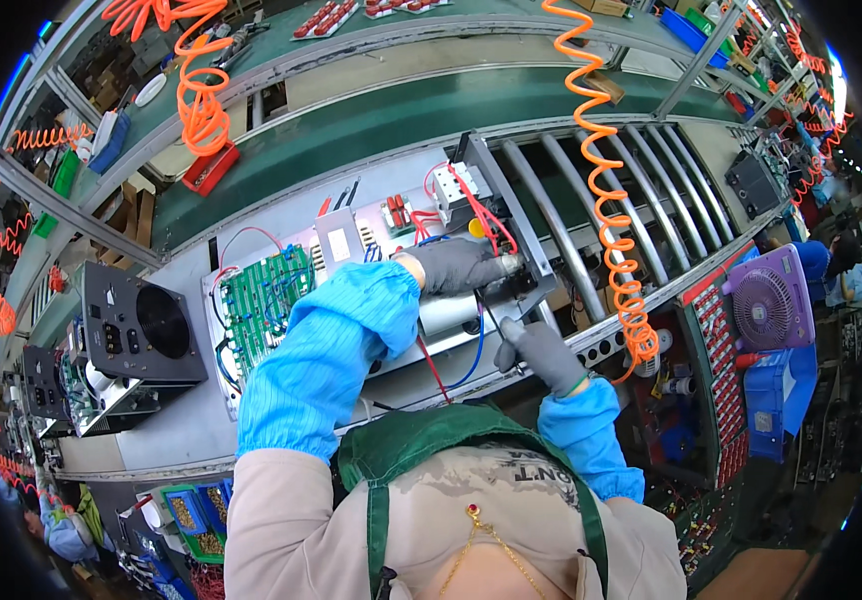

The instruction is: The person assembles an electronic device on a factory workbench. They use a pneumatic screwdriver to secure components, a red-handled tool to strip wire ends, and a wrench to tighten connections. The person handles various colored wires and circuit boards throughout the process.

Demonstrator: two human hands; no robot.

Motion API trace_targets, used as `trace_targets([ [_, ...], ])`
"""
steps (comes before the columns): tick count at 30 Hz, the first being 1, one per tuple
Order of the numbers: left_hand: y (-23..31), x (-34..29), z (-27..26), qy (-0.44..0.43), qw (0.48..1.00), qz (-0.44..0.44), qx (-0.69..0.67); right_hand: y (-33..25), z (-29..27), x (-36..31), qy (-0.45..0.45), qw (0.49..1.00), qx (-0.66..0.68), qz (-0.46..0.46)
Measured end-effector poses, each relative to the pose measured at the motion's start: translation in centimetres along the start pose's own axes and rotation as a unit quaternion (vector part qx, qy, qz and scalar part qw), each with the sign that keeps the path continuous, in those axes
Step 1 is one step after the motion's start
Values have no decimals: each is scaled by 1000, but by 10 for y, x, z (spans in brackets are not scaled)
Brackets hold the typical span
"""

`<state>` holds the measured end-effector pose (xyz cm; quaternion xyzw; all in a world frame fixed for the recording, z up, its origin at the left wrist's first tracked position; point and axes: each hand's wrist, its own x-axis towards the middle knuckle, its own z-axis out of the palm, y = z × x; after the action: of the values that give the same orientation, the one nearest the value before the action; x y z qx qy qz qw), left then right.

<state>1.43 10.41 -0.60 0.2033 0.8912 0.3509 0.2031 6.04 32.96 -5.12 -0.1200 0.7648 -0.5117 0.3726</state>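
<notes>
In front of me lies an open metal equipment chassis [541,235] with a green circuit board [269,290], red and blue wires and a white terminal block [454,185]. My left hand [459,268], in a grey glove, reaches across it to the inner side of the right end panel. Its fingers are closed there, and what they grip is hidden. My right hand [548,358], also gloved, is closed at the chassis's near right corner. It pinches a thin black wire-like piece [491,312] that runs up toward my left fingertips. A blue wire [473,362] and a red wire [433,366] hang over the near edge.
Metal rollers [591,215] continue the line to the right, under a hanging orange coiled hose [606,190]. Another black unit with a round fan opening [141,330] stands at left. A purple fan [771,298] and a blue bin [779,400] are at right.
</notes>
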Motion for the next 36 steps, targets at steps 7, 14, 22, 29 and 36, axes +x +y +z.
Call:
trace_targets([
  [7,8,-3,-4,-27,998,-53,26,-13,28,21,108,973,-187,86],
  [14,4,-2,1,-1,1000,-3,10,10,42,28,237,854,-462,29],
  [22,1,0,4,-22,999,-19,16,-16,-1,-20,-4,1000,7,-20],
  [29,7,0,-4,-14,1000,-23,15,-8,-5,-8,-67,952,294,-46],
  [36,1,3,-1,-27,998,-41,24,-43,8,-9,61,997,2,-37],
])
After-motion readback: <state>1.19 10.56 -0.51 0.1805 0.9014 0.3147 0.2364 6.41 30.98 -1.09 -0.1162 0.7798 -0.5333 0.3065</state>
